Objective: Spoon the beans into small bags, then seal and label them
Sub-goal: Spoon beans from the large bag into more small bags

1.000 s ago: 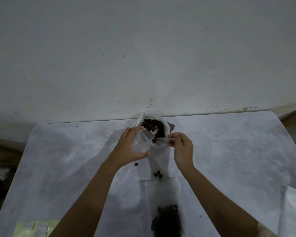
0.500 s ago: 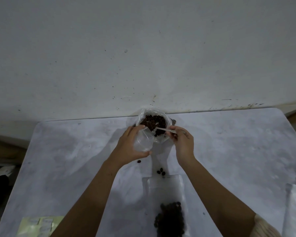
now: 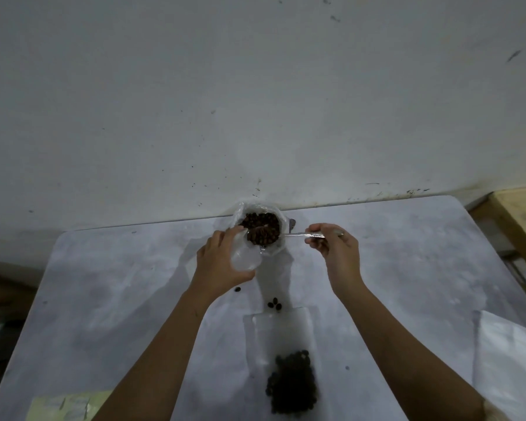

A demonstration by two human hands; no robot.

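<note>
A large clear bag of dark beans (image 3: 260, 221) stands open at the table's far edge. My left hand (image 3: 219, 262) grips a small clear bag (image 3: 245, 258), its mouth tilted up towards the big bag. My right hand (image 3: 337, 252) pinches a metal spoon (image 3: 295, 235) by the handle. The spoon's bowl carries a heap of beans just above the big bag, right beside the small bag's mouth. A filled small bag (image 3: 286, 363) lies flat on the table near me, between my forearms.
A few loose beans (image 3: 274, 303) lie on the grey table (image 3: 104, 299) in front of the filled bag, and one more (image 3: 238, 289) under my left wrist. A yellowish label sheet (image 3: 64, 405) lies at the near left. White paper (image 3: 510, 354) covers the near right corner.
My right hand has moved right and lifted the spoon out of the big bag with a load of beans. My left hand still holds the small bag in about the same place.
</note>
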